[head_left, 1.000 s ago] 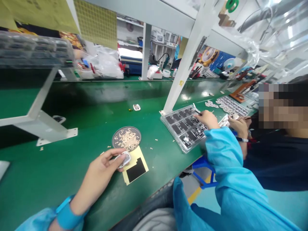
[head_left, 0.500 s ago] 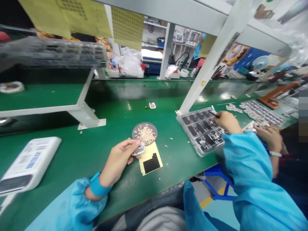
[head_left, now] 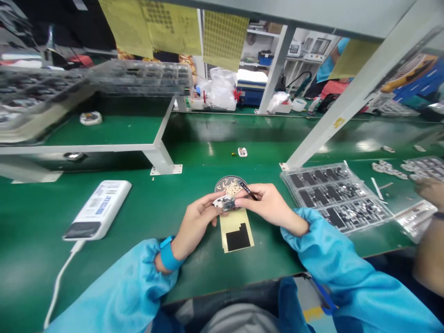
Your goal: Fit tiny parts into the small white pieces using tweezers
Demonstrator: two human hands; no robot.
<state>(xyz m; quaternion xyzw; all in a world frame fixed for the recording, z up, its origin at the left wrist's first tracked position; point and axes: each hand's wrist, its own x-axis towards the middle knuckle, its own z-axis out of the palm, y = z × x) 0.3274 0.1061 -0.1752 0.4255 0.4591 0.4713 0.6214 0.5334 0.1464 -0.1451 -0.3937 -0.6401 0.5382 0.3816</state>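
I am looking down on a long green workbench (head_left: 145,208) under a grey shelf frame, with yellow sheets hanging above and other stations behind. My left hand (head_left: 194,222) pinches a small pale part (head_left: 224,202) at its fingertips, held just above the bench in front of a round dish (head_left: 229,185) of light-coloured pieces. My right hand (head_left: 268,203) is closed around dark tweezers (head_left: 248,189), whose tip meets the part. A yellow card (head_left: 237,229) with a black patch lies directly below both hands. To the right sits a clear tray (head_left: 338,194) of dark parts; to the left, a white device (head_left: 99,208) with a cable. In my judgement the work goes best with the left hand steady, the part tilted toward the camera, and the tweezers working with light pressure. I cannot make out whether the tweezers grip anything; fingers hide most of the part. A co-worker's hand (head_left: 430,189) is cut off at the right edge.
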